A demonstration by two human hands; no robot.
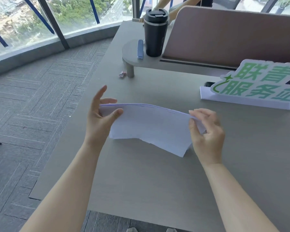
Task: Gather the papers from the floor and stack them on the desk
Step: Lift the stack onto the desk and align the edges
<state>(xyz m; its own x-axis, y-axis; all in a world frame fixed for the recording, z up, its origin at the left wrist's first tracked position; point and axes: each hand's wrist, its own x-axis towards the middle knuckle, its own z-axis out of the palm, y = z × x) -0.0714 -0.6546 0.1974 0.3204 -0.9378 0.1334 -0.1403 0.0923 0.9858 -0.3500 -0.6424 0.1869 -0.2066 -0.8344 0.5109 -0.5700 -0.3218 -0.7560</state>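
Note:
A stack of white papers [151, 126] stands on its long edge on the grey desk [141, 181], bowed along the top. My left hand [100, 118] grips its left end, thumb in front and fingers behind. My right hand [206, 131] pinches the right end between thumb and fingers. The lower edge of the stack touches the desk top. No paper shows on the visible carpet floor [32, 106].
A black travel mug [155, 32] and a blue pen-like item [140, 49] sit on a small raised shelf [132, 52]. A green-lettered sign [258, 82] stands at the right. A small wrapper [122, 74] lies near the shelf leg. Another person's arm [162, 7] shows behind the pink divider [224, 36].

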